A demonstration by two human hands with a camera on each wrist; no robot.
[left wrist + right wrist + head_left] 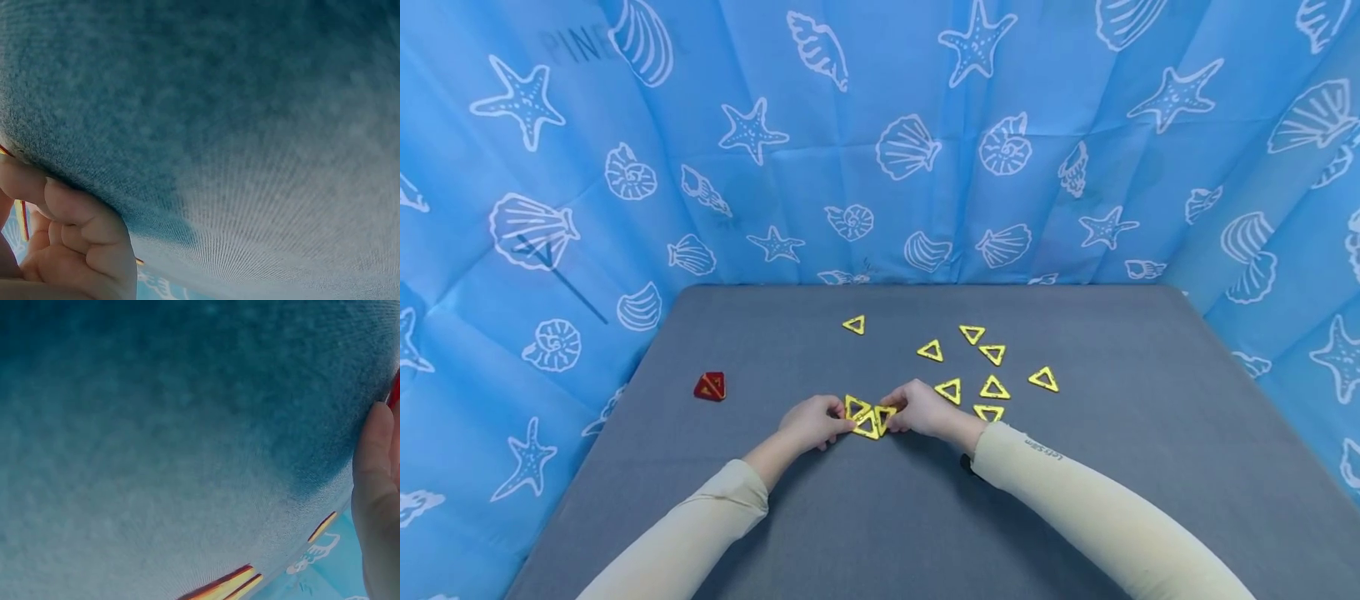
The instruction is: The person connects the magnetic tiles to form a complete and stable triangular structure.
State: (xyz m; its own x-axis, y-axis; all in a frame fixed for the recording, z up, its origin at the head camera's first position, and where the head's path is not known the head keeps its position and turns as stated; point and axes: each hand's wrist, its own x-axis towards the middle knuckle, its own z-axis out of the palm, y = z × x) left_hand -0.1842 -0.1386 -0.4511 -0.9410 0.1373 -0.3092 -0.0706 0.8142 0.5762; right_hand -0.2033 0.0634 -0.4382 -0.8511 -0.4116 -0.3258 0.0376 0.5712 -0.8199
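Note:
Three yellow triangle-shaped magnetic tiles meet edge to edge near the middle of the table in the head view. My left hand pinches the left tile between thumb and fingers. On the opposite side, my right hand grips the right tile. The centre tile sits between them, nearest to me. Whether the outer tiles lie flat or tilt up is hard to tell. Curled fingers show in the left wrist view. The right wrist view catches only part of the right hand, beside a reddish edge.
Several loose yellow triangle tiles lie right of my hands, including one farthest right. Another yellow tile lies farther back. Red triangle tiles rest together on the left. A blue patterned curtain borders the grey table.

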